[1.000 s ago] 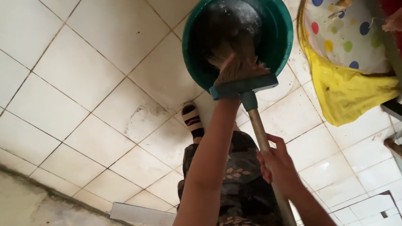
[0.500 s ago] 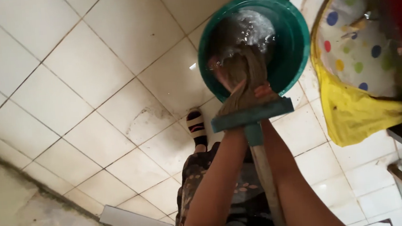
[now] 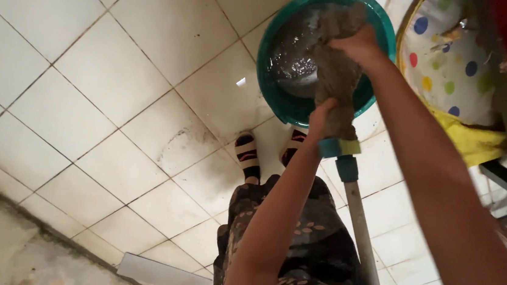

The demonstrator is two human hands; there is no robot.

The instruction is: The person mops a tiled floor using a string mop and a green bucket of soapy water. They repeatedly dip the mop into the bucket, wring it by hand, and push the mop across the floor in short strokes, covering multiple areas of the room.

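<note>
Over the green basin [image 3: 373, 40] the wet mop strands [image 3: 335, 86], soft, heavy with water and probably slippery, are squeezed by the right hand [image 3: 358, 44] high up and the left hand [image 3: 320, 118] close to the mop head [image 3: 339, 147], the firmest place to grip.
</note>
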